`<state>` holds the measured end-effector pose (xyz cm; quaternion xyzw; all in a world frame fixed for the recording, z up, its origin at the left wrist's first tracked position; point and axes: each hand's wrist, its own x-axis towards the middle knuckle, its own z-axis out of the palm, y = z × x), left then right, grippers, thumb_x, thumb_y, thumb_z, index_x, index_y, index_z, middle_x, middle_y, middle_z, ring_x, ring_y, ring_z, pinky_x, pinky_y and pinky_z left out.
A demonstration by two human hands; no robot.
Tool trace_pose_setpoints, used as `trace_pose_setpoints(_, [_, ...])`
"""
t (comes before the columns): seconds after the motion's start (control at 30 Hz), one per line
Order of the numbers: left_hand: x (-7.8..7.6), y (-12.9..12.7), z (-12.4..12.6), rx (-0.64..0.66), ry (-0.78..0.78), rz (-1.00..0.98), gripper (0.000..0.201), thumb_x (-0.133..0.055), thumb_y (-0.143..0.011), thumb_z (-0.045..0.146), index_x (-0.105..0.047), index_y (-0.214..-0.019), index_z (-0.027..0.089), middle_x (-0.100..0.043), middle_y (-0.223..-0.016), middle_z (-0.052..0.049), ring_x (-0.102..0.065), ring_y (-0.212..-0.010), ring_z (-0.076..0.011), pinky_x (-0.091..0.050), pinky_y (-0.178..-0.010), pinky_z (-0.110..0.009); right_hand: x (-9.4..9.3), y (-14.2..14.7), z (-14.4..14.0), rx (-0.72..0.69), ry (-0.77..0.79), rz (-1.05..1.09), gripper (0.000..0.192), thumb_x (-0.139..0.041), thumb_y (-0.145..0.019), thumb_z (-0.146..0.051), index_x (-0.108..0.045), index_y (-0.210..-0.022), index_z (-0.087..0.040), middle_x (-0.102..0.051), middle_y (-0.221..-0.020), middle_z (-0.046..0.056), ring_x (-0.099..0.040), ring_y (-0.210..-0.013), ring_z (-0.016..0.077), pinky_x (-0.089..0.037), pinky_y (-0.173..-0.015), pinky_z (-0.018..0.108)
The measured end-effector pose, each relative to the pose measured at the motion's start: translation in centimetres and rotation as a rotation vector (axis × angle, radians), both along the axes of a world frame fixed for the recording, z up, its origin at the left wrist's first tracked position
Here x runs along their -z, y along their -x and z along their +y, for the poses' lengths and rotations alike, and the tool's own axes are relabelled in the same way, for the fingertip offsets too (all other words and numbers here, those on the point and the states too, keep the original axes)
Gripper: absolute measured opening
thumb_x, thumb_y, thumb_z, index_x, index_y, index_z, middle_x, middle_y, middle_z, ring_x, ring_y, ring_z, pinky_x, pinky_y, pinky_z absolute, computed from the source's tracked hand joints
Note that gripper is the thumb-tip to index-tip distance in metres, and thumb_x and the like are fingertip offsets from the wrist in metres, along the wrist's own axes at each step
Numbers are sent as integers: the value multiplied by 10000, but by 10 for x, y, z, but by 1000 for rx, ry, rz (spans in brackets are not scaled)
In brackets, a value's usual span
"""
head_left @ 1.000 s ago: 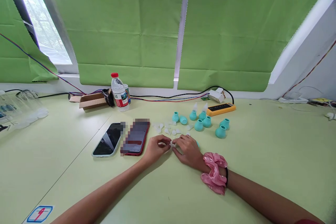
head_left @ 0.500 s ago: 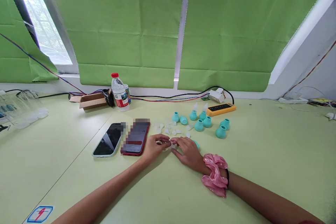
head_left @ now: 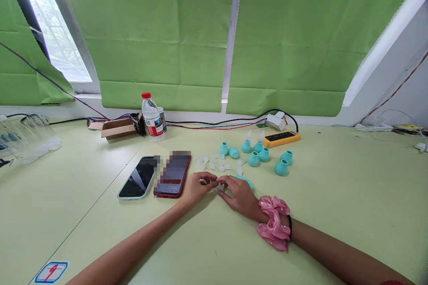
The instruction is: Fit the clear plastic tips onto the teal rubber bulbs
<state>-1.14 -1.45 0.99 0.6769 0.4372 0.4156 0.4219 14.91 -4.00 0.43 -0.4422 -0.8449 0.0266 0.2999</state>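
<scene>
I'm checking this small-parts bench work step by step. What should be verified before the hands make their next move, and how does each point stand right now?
1. Small clear piece pinched between both hands: ok, the left hand and right hand meet on it.
2. Exact grip on the piece: cannot tell, too small and partly hidden by the fingers.
3. Teal bulb within reach: ok, it lies on the table right behind the right hand.
4. Spare clear tips at hand: ok, scattered just beyond the hands.
5. Other teal bulbs stable: mostly ok, though one lies on its side.
6. Red phone out of the way: ok, beside the left hand, apart from it.
</scene>
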Motion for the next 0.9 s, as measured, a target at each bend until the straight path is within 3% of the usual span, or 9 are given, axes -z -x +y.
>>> trace_pose_setpoints(0.4, [-2,0,-3,28,-57,51,173,-511,-661,204,-642,-733,118,-637,-711,-53,-545,-605,-122,-425,-538,-202,4,0,2,-18,-58,1,54,-509,-740,-201,-510,-792,-184,-588,-732,23,-545,-706,149,-401,-627,242])
trace_pose_setpoints(0.57, [-3,1,-5,102,-142,114,190,-521,-617,148,-628,-774,138,-630,-755,-34,-527,-577,-100,-405,-512,-185,4,-1,1,-5,-55,3,59,-507,-736,-193,-514,-793,-181,-584,-731,18,-535,-685,143,-389,-605,238])
trace_pose_setpoints(0.9, [-5,0,-5,87,-230,204,138,-553,-629,161,-647,-730,156,-630,-732,-38,-546,-613,-119,-409,-528,-192,4,-1,1,20,-52,9,101,-522,-718,-193,-512,-817,-180,-580,-740,25,-545,-705,143,-413,-630,232])
